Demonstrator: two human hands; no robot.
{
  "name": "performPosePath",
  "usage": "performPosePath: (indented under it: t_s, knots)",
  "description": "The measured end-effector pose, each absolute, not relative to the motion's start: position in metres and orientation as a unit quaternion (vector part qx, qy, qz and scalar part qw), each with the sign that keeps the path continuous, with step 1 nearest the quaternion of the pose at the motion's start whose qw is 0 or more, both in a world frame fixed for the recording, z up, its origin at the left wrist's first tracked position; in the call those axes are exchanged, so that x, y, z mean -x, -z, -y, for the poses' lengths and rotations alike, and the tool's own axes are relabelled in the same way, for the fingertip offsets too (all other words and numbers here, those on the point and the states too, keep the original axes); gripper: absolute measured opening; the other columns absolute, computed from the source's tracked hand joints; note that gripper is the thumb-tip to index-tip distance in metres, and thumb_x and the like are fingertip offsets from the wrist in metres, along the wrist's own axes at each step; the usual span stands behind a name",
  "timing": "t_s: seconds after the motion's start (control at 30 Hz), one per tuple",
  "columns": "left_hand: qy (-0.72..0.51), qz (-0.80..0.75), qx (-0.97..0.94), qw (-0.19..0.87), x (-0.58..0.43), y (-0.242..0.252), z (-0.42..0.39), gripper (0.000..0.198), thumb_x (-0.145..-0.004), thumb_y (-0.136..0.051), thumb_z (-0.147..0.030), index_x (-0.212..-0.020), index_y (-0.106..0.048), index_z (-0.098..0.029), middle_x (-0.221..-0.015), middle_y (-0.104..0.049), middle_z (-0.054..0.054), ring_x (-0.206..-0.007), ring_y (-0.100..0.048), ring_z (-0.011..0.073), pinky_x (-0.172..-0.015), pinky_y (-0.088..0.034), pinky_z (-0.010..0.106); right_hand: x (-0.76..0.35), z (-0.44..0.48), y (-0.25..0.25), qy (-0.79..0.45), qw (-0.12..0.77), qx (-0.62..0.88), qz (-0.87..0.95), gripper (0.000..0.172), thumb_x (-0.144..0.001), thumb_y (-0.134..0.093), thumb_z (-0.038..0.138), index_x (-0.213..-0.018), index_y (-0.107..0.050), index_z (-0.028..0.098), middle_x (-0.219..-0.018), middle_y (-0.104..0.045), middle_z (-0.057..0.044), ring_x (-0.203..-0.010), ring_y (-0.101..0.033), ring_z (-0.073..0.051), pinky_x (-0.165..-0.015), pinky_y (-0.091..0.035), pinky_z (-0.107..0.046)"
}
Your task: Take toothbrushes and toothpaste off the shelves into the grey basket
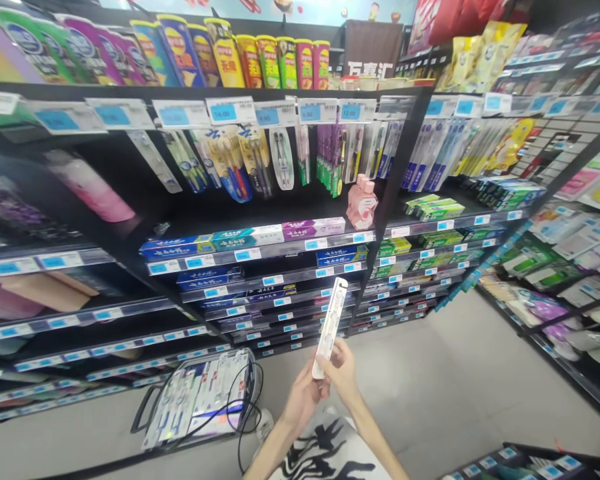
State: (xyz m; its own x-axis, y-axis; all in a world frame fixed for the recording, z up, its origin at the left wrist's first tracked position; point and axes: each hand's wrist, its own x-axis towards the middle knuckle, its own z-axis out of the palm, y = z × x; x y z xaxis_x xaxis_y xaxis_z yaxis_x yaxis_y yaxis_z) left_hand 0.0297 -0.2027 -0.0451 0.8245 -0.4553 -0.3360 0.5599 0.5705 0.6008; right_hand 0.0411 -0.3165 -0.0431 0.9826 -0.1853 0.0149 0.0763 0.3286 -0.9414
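Both hands are closed on the lower end of a slim white package [331, 327], the left hand [303, 400] wrapped about its base and the right hand [343, 373] with its thumb pressed to the front. The package tilts upward in front of the lower shelves, its top end pointing away; its print is too blurred to read, and the fingers behind it are partly hidden. Below and to the left, a basket [253, 367] on the floor holds many similar packs, a black cable [243, 400] lying across it. Beyond the hands, toothpaste boxes [247, 237] bear the characters 云南白药, under a row of hanging toothbrushes [282, 159]. A price label [230, 111] seems to read 16.00; most others are unreadable. Higher up, a yellow can [225, 53] shows 无限, and a brown carton [373, 50] reads 万嘉汇, its lower edge hidden.
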Motion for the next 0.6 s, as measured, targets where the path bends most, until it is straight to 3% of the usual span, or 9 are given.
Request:
performPosePath:
  t_s: [0.2, 0.4, 0.47, 0.53, 0.6]
  knots:
    - [0.291, -0.100, -0.319, 0.896, -0.031, 0.054, 0.206, 0.032, -0.083, -0.075, -0.037, -0.104, -0.064, -0.016, -0.075, -0.060, 0.003, -0.061, -0.050, 0.0108, -0.059, -0.034, 0.024, -0.042, 0.317, 0.043, 0.062, 0.810, 0.580, -0.065, 0.039, -0.076, -0.079, 0.041, -0.102, -0.059, 0.019, -0.087, -0.071, -0.004, -0.063, -0.062, -0.014, -0.053, -0.050, -0.022]
    - [0.249, -0.111, -0.330, 0.904, -0.034, 0.057, 0.210, 0.038, -0.079, -0.079, -0.043, -0.102, -0.064, -0.016, -0.080, -0.057, 0.001, -0.066, -0.050, 0.0100, -0.060, -0.032, 0.024, -0.044, 0.323, 0.054, -0.020, 0.831, 0.552, -0.065, 0.055, -0.081, -0.074, 0.046, -0.125, -0.054, 0.020, -0.108, -0.071, -0.011, -0.067, -0.065, -0.018, -0.043, -0.044, -0.022]
    - [0.232, -0.120, -0.351, 0.899, -0.035, 0.057, 0.211, 0.046, -0.072, -0.084, -0.043, -0.104, -0.064, -0.017, -0.084, -0.057, 0.001, -0.069, -0.049, 0.0098, -0.061, -0.031, 0.023, -0.047, 0.325, 0.058, -0.032, 0.825, 0.561, -0.059, 0.056, -0.084, -0.070, 0.050, -0.129, -0.055, 0.021, -0.113, -0.070, -0.013, -0.076, -0.067, -0.021, -0.049, -0.049, -0.025]
    - [0.210, -0.122, -0.380, 0.892, -0.036, 0.058, 0.212, 0.052, -0.064, -0.089, -0.039, -0.103, -0.063, -0.017, -0.088, -0.059, 0.002, -0.069, -0.048, 0.0094, -0.061, -0.030, 0.023, -0.051, 0.326, 0.061, -0.037, 0.812, 0.581, -0.050, 0.053, -0.086, -0.066, 0.055, -0.125, -0.062, 0.020, -0.116, -0.070, -0.013, -0.090, -0.068, -0.024, -0.068, -0.057, -0.032]
    - [0.191, -0.117, -0.419, 0.880, -0.038, 0.060, 0.212, 0.052, -0.058, -0.090, -0.036, -0.097, -0.061, -0.018, -0.087, -0.059, 0.001, -0.067, -0.046, 0.0088, -0.059, -0.028, 0.023, -0.055, 0.325, 0.064, -0.043, 0.793, 0.606, -0.047, 0.053, -0.084, -0.066, 0.059, -0.118, -0.068, 0.019, -0.117, -0.070, -0.013, -0.103, -0.066, -0.027, -0.091, -0.055, -0.039]
